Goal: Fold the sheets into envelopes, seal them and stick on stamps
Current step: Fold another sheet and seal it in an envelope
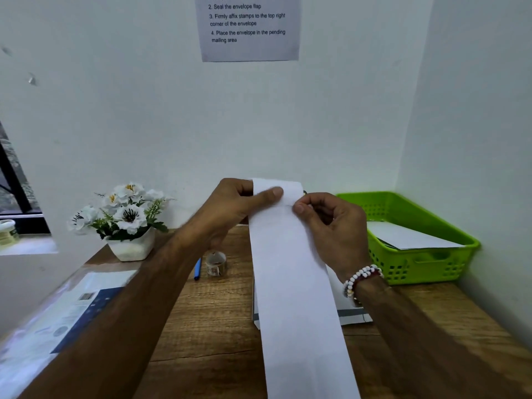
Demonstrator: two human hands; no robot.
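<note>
Nearby: wooden table (pixel 207 326); long folded sheet (pixel 290 269) held above it, rising from the bottom edge to both hands
Left hand (pixel 230 208): thumb and fingers pinch the sheet's top left
Right hand (pixel 331 223): curled fingers pinch its right edge; beaded bracelet (pixel 359 279) on the wrist
Behind: blue pen (pixel 197 269) beside a small roll (pixel 216 263); green basket (pixel 417 266) holding paper, right; flower pot (pixel 131 246), left
Wall: printed notice (pixel 250 27)

Two bare forearms reach forward and converge on one grip. The left hand (pixel 239 203) pinches the top of a folded sheet (pixel 288 269), thumb flat across its front, fingers behind. The right hand (pixel 331 223), just right of and below that pinch, curls its fingers and presses its thumb tip to the sheet. A beaded bracelet (pixel 361 279) circles the right wrist
</note>
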